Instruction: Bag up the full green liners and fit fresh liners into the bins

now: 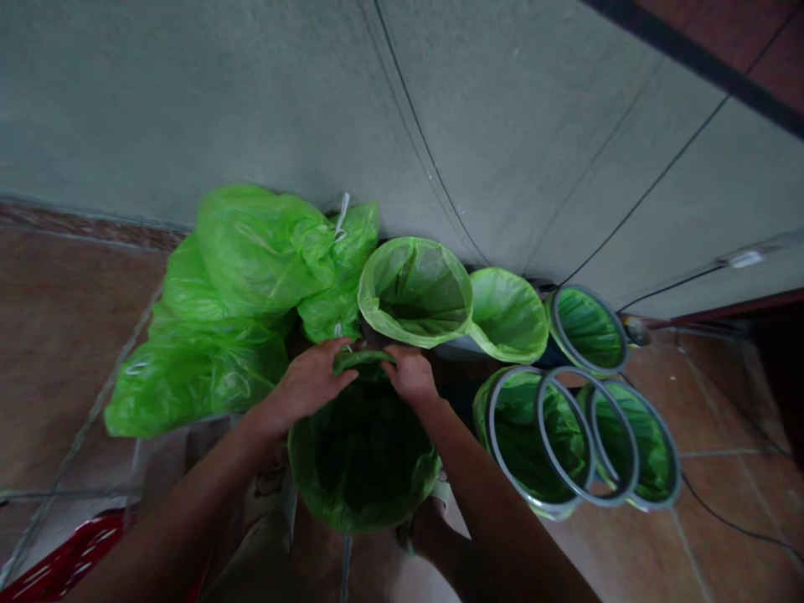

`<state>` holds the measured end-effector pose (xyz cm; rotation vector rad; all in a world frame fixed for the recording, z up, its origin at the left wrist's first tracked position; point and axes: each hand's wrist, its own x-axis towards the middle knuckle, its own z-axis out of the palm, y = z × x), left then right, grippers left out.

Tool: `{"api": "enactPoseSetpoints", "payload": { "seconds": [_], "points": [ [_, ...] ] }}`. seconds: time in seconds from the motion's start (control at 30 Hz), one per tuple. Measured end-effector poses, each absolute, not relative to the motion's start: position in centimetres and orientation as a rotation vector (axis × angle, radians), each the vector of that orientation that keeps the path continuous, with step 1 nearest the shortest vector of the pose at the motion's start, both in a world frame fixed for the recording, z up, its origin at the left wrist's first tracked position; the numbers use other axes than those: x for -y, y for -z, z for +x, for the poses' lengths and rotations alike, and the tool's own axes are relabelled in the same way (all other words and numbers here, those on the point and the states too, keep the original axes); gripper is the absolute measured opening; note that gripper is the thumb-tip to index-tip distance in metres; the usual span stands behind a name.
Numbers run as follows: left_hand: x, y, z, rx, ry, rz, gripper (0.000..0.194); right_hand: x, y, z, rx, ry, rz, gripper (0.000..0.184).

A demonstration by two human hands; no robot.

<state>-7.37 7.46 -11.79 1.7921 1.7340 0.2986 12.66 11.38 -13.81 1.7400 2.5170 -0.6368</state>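
Observation:
Between my feet stands a trash bin lined with a green trash bag (364, 507), its mouth facing up at me. At the bin's far rim my left hand (320, 377) and my right hand (411, 377) grip the bag's edge, fingers closed on it and a short stretch of folded plastic between them. The inside of the bag is dark. Just beyond my hands are two more bins with green liners, a larger one (414, 293) and a smaller one (508, 314), their bag edges folded outward over the rims.
Several full, tied green bags (251, 260) are heaped on the left against the grey wall (264, 100). Lined bins with grey rims (587, 331) stand on the right, a loose grey ring (630, 435) lying over two. A red basket (75, 553) sits lower left; cables cross the tiled floor (722, 486).

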Motion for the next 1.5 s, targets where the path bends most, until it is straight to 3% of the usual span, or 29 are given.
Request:
{"api": "enactPoseSetpoints", "payload": {
  "seconds": [0.17, 0.37, 0.53, 0.77, 0.93, 1.23, 1.3, 1.43, 1.5],
  "points": [
    [-4.6, 12.1, -10.4, -1.825, -0.461, 1.524, 0.055, -10.8, 14.2, 13.2, -2.354, 0.577, 1.975, 0.020],
    [-5.6, 11.2, -10.7, -1.864, -0.529, 1.538, 0.056, -7.6, 14.1, 14.6, -2.006, 0.500, 2.373, 0.027],
    [-8.5, 10.2, -8.9, -1.797, -0.521, 1.773, 0.047, -5.6, 12.4, 15.4, -2.033, 0.557, 2.390, 0.059],
    [-9.7, 13.0, -6.0, -1.606, -0.346, 2.136, 0.032, -9.1, 12.9, 13.5, -2.709, 0.707, 2.117, 0.028],
    [-9.5, 14.5, -5.9, -1.564, -0.237, 2.184, 0.030, -10.8, 14.7, 12.2, -2.627, 0.765, 1.933, 0.026],
    [-9.4, 14.2, -5.9, -1.694, 0.008, 2.168, 0.028, -11.3, 14.0, 12.9, -2.370, 0.541, 1.837, 0.018],
    [-9.5, 13.8, -5.8, -1.708, 0.000, 2.163, 0.034, -11.1, 14.2, 13.1, -2.333, 0.526, 1.902, 0.017],
    [-9.3, 12.8, -6.9, -1.755, -0.160, 2.100, 0.078, -9.3, 14.5, 14.3, -2.185, 0.534, 2.177, 0.023],
    [-9.0, 12.1, -8.3, -1.776, -0.248, 2.008, 0.085, -7.6, 14.5, 15.3, -2.024, 0.556, 2.326, 0.027]
  ]
}}
